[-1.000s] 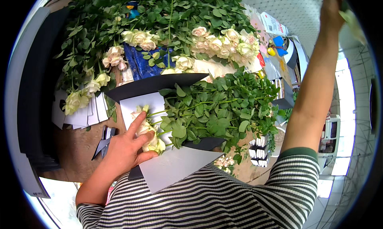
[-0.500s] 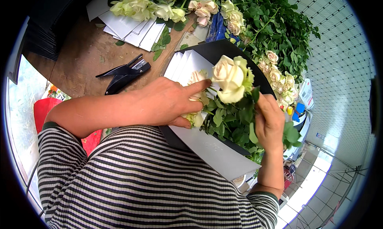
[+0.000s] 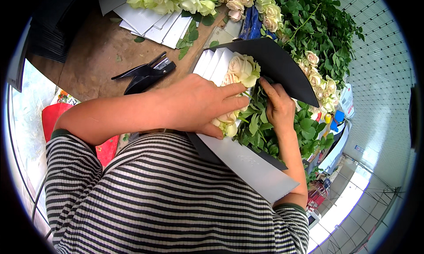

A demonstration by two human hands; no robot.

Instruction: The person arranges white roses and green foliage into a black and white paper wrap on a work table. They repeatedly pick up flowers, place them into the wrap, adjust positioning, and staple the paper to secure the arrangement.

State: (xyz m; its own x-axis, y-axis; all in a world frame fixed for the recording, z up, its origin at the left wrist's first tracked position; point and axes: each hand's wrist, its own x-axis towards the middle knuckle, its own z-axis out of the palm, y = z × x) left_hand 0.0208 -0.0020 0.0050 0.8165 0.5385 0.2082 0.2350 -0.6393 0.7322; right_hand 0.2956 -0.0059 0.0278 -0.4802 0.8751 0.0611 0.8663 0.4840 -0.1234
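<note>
My left hand (image 3: 201, 103) reaches across from the left with its fingers spread, resting over pale cream roses (image 3: 226, 123). My right hand (image 3: 281, 107) is closed around the leafy stem of a cream rose (image 3: 242, 69), whose head lies level with the other blooms. White corrugated sheets (image 3: 215, 64) stand behind the flowers. Black wrapping sheet (image 3: 278, 59) curves up around the far side, and a grey-white flap (image 3: 251, 165) lies on the near side. Green leaves (image 3: 260, 132) fill the space between my hands; part of the stems is hidden.
A black stapler-like hand tool (image 3: 148, 75) lies on the brown table (image 3: 97, 50). Beyond it are white corrugated pieces (image 3: 163, 26) and loose cream-green roses (image 3: 154, 0). A large heap of rose foliage (image 3: 318, 33) spreads at the far right. Something red (image 3: 53, 117) is at the left.
My right hand has moved left and away from me, bringing the rose down among the others. The black sheet now stands higher, and the whole view has shifted slightly.
</note>
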